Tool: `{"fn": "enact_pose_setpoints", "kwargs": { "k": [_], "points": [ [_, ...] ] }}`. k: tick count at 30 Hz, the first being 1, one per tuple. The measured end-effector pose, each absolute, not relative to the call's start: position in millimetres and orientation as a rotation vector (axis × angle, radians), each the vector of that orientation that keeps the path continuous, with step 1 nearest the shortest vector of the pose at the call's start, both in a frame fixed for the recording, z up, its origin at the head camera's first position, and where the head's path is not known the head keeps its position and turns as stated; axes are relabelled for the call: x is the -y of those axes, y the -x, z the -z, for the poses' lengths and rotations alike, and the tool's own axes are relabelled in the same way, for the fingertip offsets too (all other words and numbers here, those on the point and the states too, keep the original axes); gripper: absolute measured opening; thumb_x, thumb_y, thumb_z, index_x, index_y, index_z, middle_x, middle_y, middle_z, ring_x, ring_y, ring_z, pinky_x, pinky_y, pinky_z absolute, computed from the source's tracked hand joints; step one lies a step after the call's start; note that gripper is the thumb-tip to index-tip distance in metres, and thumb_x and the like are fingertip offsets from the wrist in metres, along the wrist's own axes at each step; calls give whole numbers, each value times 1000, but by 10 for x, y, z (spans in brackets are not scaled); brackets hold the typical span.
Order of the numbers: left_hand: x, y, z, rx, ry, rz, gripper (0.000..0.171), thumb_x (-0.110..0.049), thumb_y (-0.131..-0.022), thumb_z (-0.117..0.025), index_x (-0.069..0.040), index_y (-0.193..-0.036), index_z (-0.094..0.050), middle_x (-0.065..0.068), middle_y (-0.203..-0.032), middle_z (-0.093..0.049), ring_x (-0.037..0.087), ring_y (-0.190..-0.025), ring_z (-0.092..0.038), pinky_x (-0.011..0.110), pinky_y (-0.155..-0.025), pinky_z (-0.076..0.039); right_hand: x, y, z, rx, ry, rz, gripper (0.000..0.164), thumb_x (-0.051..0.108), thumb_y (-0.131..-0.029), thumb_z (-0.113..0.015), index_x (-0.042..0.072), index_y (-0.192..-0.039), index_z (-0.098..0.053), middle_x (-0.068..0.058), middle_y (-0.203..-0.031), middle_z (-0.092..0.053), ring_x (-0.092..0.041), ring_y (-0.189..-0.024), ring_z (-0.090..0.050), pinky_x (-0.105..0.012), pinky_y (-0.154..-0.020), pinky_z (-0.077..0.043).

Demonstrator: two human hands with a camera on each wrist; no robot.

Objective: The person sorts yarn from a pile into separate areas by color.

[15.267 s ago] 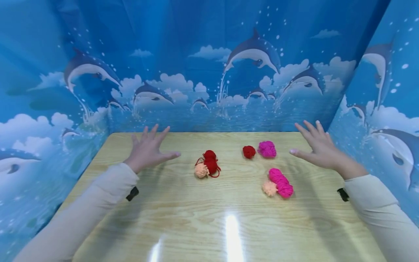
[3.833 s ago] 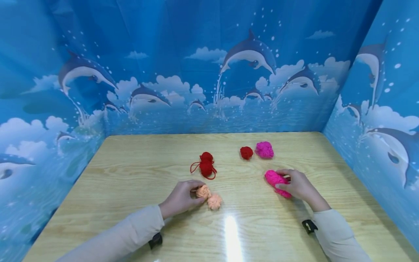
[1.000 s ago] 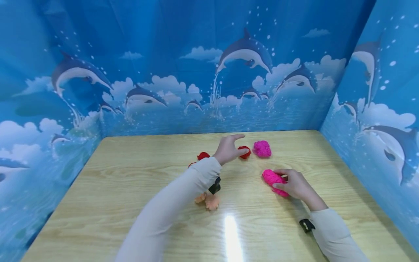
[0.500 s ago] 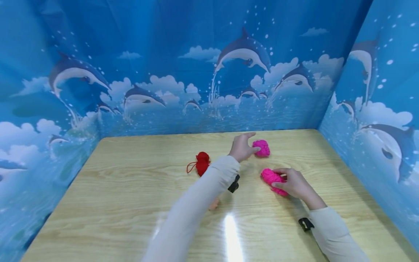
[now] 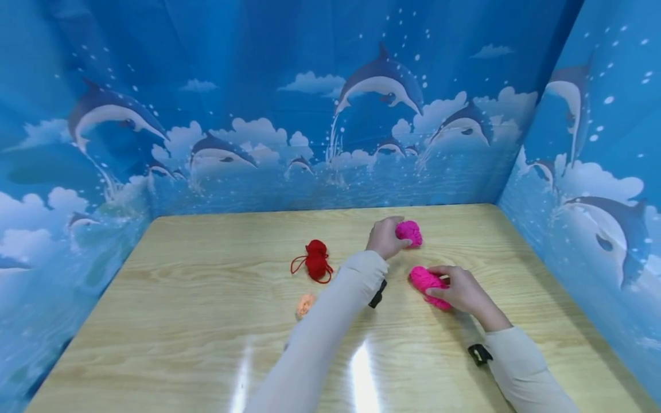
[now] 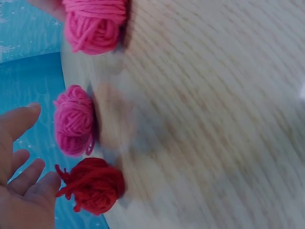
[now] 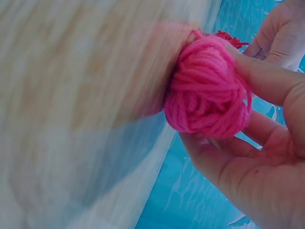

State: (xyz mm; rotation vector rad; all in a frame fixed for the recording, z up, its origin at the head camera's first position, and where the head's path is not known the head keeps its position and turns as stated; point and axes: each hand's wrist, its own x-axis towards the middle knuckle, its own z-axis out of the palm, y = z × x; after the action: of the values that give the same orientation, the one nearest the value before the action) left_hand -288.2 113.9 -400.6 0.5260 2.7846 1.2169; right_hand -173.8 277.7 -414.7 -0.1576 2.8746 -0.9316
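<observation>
In the head view my left hand [image 5: 386, 237] is at the magenta yarn ball [image 5: 409, 234] at the table's back. The left wrist view shows its thumb apart from the magenta yarn ball [image 6: 75, 120], and its loosely bent fingers beside a small red yarn ball [image 6: 95, 186], which the hand hides in the head view. My right hand [image 5: 461, 289] grips a long hot-pink yarn ball [image 5: 426, 280] between thumb and fingers. In the right wrist view this hot-pink yarn ball [image 7: 207, 90] sits at the fingertips, with my left hand [image 7: 281, 38] behind.
A red yarn skein [image 5: 317, 263] with loose strands lies left of my left forearm. One peach yarn ball [image 5: 305, 304] shows beside the left sleeve [image 5: 320, 338]; the sleeve covers where another lay. The wooden table [image 5: 181, 321] meets a dolphin-print curtain [image 5: 248, 103] behind.
My left hand has left the peach balls, passed over the red yarn skein, and moved right to the small red and magenta balls. My right hand keeps its grip on the hot-pink ball.
</observation>
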Motion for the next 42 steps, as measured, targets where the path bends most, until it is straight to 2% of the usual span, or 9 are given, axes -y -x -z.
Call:
{"fn": "enact_pose_setpoints", "kwargs": {
  "k": [6,10,23,29,36,39,42],
  "points": [
    [-1173,2878,4091,-2800,-585,-1152,60,-18,-81,-79,-12,-136,-56,0,-131,-60,15,-116,-58,23,-91,-49,-2778,1742,4158,-2863,136,947,48,12,-85,-72,-10,-126,-56,-29,-118,-60,-40,-100,-62,-46,-81,-54],
    [-1200,2877,4127,-2796,-639,-1090,63,-18,-81,-79,-13,-138,-54,-1,-135,-57,15,-120,-55,23,-95,-47,-2773,1734,4156,-2852,120,964,49,12,-86,-72,-10,-126,-56,-28,-118,-60,-40,-100,-62,-44,-79,-55],
    [-1235,2877,4155,-2754,-743,-859,75,-23,-87,-72,-11,-150,-34,3,-156,-30,21,-138,-36,26,-110,-34,-2769,1727,4155,-2869,148,968,46,8,-85,-72,-10,-124,-57,-28,-114,-62,-39,-99,-64,-44,-80,-55],
    [-1282,2864,4183,-2793,-697,-803,64,-22,-87,-72,-12,-144,-45,2,-151,-38,17,-135,-40,24,-107,-36,-2779,1718,4147,-2871,142,951,47,10,-85,-73,-10,-125,-57,-29,-115,-61,-39,-98,-64,-44,-79,-55],
    [-1301,2854,4226,-2872,-681,-743,55,-22,-88,-71,-15,-139,-53,6,-137,-48,16,-119,-53,22,-98,-45,-2782,1712,4144,-2902,165,927,46,10,-84,-73,-10,-123,-58,-28,-114,-62,-39,-98,-63,-46,-81,-54],
    [-1291,2862,4242,-2893,-684,-721,53,-23,-88,-71,-15,-138,-54,7,-136,-47,16,-120,-51,21,-98,-45,-2777,1723,4152,-2904,189,935,47,10,-84,-73,-11,-123,-58,-29,-114,-62,-40,-98,-63,-46,-81,-54],
    [-1281,2872,4251,-2915,-692,-711,51,-23,-88,-72,-13,-135,-57,6,-141,-44,17,-128,-44,22,-101,-42,-2767,1738,4171,-2905,187,941,47,9,-84,-73,-11,-123,-58,-28,-114,-62,-40,-98,-64,-45,-81,-54]
  ]
}}
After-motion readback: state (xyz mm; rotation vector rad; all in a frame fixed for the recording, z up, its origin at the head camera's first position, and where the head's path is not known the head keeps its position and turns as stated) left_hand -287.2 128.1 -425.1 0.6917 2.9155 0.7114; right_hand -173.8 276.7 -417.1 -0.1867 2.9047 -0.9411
